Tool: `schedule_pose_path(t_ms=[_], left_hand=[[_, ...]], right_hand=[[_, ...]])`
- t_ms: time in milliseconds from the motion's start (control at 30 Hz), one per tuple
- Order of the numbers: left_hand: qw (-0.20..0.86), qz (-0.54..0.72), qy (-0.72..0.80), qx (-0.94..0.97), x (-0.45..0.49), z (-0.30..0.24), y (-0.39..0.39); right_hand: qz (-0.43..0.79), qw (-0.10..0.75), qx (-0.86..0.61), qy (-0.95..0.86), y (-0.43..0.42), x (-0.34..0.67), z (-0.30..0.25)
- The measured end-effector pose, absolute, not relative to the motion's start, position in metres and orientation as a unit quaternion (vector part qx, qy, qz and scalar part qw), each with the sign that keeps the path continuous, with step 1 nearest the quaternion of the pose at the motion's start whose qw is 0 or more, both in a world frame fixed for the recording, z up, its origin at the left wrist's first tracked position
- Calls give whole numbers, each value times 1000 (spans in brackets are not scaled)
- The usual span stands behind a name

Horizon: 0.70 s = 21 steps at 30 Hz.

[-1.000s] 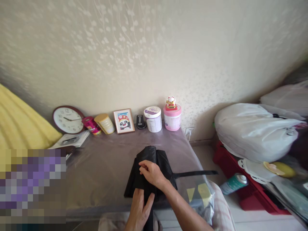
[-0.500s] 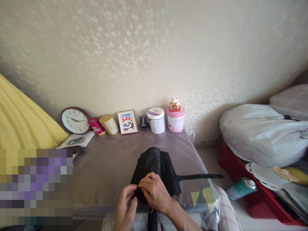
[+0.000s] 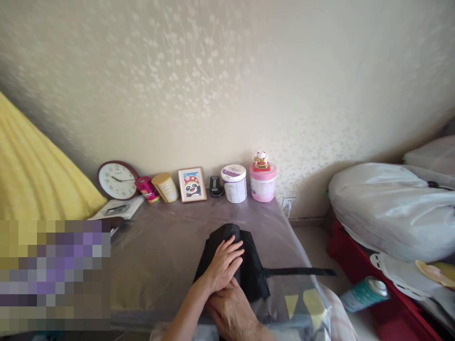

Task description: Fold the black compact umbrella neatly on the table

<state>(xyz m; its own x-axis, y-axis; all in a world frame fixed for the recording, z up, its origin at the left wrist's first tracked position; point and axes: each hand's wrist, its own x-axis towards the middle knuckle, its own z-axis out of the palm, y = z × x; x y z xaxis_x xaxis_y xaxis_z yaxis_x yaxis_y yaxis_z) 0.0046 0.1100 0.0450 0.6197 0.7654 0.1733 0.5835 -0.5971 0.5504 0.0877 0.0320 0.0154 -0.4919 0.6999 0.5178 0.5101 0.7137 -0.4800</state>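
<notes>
A folded black umbrella (image 3: 250, 272) lies on the table (image 3: 156, 255) in front of me, its black strap (image 3: 302, 272) stretching out to the right. My left hand (image 3: 223, 263) lies flat on the umbrella's cloth, fingers stretched forward and apart. My right hand (image 3: 232, 315) is closed around the umbrella's near end, below the left hand, at the table's front edge. The umbrella's handle is hidden under my hands.
Along the wall stand a round clock (image 3: 117, 180), a red can (image 3: 147, 189), a gold can (image 3: 165, 187), a framed panda picture (image 3: 192, 184), a white tub (image 3: 234, 183) and a pink tub (image 3: 263, 182). White bags (image 3: 387, 208) and a red crate (image 3: 359, 265) fill the right.
My left hand has moved up from the umbrella's near end and spread flat on the cloth. My right hand slid down to the near end and gripped it.
</notes>
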Motion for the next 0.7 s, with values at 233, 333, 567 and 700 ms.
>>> schedule_pose_path(t_ms=[233,333,567,700], left_hand=[[186,216,408,868,7,28,136],[170,246,410,861,11,21,144],[150,301,423,842,12,12,161],[140,315,429,835,17,10,169]], right_hand=[[165,407,-338,-832,33,95,11],[164,399,-342,-835,33,99,4],[185,374,-334,-845,33,113,9],[185,384,-339,-839,31,120,2]])
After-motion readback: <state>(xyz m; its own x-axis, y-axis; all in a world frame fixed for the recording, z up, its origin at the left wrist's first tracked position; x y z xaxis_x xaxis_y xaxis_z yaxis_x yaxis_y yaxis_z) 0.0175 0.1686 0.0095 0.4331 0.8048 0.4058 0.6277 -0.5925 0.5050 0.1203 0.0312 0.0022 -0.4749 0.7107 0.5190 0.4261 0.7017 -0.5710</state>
